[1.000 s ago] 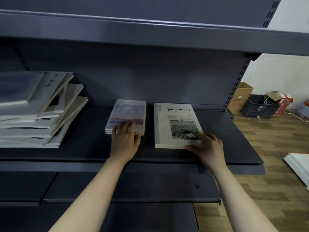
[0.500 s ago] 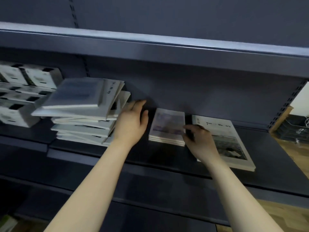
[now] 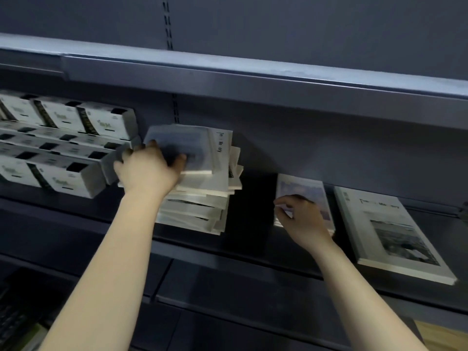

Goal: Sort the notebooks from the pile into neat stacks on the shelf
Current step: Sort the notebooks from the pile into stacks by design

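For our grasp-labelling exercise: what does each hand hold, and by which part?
Left hand grips the top notebook by its near-left corner. Right hand touches the small stack at its left edge; grip cannot be told.

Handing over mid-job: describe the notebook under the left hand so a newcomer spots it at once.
On the dark middle shelf, find the untidy pile between the white boxes and the small flat stack. Its top item, gripped by the left hand, is a small bluish-grey notebook, smaller than the white lettered notebook below it.
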`<state>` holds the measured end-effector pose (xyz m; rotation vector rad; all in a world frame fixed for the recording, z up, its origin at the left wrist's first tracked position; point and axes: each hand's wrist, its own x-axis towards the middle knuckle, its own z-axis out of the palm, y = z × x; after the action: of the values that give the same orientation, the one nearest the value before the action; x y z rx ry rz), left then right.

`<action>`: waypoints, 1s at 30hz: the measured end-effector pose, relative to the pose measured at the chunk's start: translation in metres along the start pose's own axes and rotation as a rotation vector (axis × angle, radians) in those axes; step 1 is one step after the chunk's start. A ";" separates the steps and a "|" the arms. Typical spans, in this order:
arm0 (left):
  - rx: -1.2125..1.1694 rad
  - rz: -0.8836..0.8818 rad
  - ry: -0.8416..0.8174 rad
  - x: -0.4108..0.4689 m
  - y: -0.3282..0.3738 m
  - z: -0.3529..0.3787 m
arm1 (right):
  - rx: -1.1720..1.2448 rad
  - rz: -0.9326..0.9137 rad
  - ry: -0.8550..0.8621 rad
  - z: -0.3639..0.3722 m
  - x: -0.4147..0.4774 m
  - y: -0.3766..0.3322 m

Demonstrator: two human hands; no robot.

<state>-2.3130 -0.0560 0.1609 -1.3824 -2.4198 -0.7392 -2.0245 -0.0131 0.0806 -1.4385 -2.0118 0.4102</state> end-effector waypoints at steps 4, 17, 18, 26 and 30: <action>0.022 -0.038 -0.090 0.016 -0.012 0.000 | -0.019 -0.007 0.010 0.012 0.004 -0.015; -0.261 -0.037 -0.192 0.037 -0.009 -0.015 | -0.015 0.006 0.041 0.021 -0.002 -0.021; -0.352 -0.045 -0.206 0.037 -0.007 -0.013 | -0.008 0.010 0.044 0.020 -0.002 -0.019; -0.935 0.030 -0.257 -0.003 0.038 -0.001 | 0.114 0.046 0.064 0.003 -0.003 -0.007; -1.034 0.075 -0.252 -0.025 0.072 0.006 | 0.380 0.104 0.040 -0.013 -0.012 -0.008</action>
<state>-2.2383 -0.0407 0.1660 -1.9508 -2.1572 -2.0757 -2.0192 -0.0285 0.0916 -1.3010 -1.7173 0.7580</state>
